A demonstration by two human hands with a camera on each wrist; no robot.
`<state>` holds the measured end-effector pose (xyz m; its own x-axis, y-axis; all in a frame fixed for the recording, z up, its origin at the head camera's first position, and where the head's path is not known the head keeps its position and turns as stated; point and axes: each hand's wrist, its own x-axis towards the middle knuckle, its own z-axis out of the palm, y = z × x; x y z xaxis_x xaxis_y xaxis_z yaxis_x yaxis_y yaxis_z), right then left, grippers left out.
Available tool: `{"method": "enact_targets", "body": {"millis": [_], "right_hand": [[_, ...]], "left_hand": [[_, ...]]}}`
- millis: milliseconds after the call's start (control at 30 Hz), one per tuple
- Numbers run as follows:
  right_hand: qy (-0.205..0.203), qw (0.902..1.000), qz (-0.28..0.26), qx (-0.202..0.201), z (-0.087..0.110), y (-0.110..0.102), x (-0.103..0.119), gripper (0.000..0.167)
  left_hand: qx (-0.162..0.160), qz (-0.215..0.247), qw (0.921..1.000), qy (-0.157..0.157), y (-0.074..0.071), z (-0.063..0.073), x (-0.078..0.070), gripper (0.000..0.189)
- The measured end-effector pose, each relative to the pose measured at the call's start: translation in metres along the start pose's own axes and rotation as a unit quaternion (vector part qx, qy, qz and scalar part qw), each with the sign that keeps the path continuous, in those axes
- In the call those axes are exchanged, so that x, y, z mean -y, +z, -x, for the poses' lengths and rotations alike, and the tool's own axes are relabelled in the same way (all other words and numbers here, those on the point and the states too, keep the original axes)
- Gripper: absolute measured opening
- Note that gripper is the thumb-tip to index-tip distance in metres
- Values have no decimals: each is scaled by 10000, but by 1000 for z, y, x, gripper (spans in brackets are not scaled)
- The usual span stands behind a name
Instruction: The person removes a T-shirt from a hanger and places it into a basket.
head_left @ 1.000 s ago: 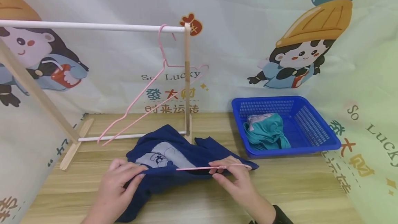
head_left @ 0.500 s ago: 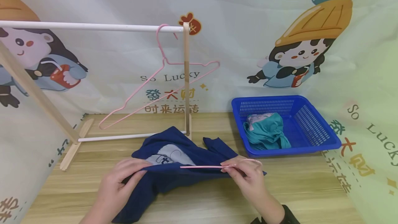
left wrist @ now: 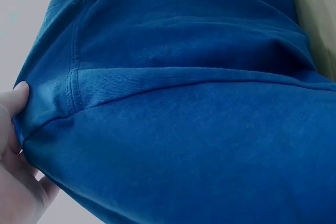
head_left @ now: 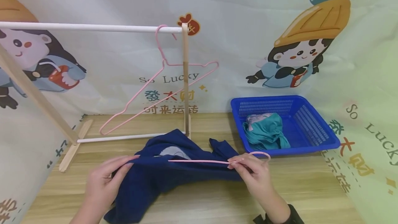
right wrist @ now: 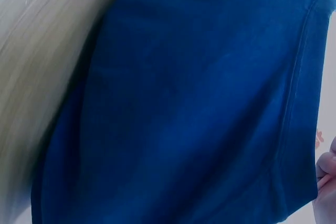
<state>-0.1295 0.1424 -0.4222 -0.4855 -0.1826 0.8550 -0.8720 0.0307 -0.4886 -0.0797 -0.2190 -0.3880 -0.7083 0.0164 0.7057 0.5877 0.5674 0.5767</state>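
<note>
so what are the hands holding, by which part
The left hand pinches the blue shirt by its edge; the right hand holds a pink hanger near its hook.

The left hand (head_left: 104, 179) is at the left end of the navy shirt (head_left: 168, 175), index finger above and thumb below, their tips pinching its edge; in the left wrist view, other fingers bend just under that edge. The bare left forearm (head_left: 85, 210) slopes up toward the shirt from its near left. At the shirt's right end, the right hand (head_left: 253, 174) pinches a pink hanger (head_left: 199, 161) between thumb and curled fingers. The right forearm (head_left: 275, 203) angles inward from the shirt's near right, a black sleeve (head_left: 294, 214) behind the bare wrist.
</note>
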Motion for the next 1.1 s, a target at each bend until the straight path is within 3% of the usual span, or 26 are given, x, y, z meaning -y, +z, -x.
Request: {"method": "enact_targets", "body": {"millis": [300, 500, 933, 1100], "right_hand": [[5, 9999, 57, -91, 0, -11, 2, 8], [-15, 9998, -52, -201, 0, -16, 0, 8], [-33, 9990, -352, -262, -3, -25, 5, 8], [-23, 9981, -566, -239, -3, -29, 6, 10]], "left_hand": [[-121, -208, 9993, -290, -4, 1, 7, 29], [-410, -101, 9990, -129, -6, 3, 10, 30], [-318, -92, 9977, -584, -9, 6, 12, 26], [-378, -111, 9982, -447, -9, 7, 11, 25]]}}
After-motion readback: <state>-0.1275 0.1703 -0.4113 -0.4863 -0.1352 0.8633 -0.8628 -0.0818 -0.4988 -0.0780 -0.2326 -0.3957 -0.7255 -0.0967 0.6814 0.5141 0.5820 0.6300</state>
